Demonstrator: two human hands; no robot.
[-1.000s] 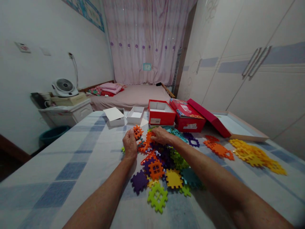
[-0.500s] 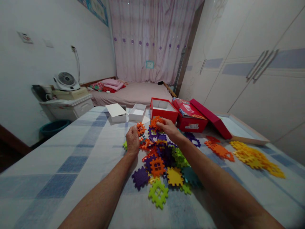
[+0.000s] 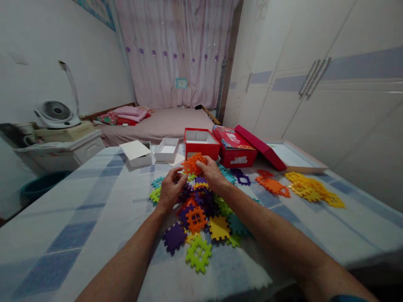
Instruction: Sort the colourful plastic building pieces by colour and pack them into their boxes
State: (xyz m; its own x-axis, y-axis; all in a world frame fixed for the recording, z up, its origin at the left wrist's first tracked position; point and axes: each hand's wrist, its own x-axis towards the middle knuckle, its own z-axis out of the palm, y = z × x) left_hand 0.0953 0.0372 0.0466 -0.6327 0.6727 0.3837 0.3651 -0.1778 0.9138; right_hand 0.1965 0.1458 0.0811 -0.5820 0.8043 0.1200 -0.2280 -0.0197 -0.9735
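My right hand [image 3: 211, 173] is closed on a bunch of orange interlocking tiles [image 3: 192, 164], held up over the far part of the pile. Just left of them, my left hand [image 3: 171, 188] has its thumb and fingers curved and apart, with nothing visible in them. Beneath both hands lies a mixed heap of toothed plastic tiles. At its near side are a window-patterned orange tile [image 3: 196, 219], a yellow tile [image 3: 219, 227], a purple tile [image 3: 174, 238] and a lime-green tile [image 3: 199, 254]. My hands and forearms hide part of the heap.
To the right lie an orange group [image 3: 272, 186] and a yellow group [image 3: 315, 188] of tiles. Behind the heap stand white boxes [image 3: 166, 150], an open red box [image 3: 201, 150], a second red box [image 3: 237, 157] with a red lid leaning on it, and a shallow tray [image 3: 302, 161].
The orange tile my left hand held has left its fingers, and the orange bunch in my right hand looks larger. The camera view has turned right.
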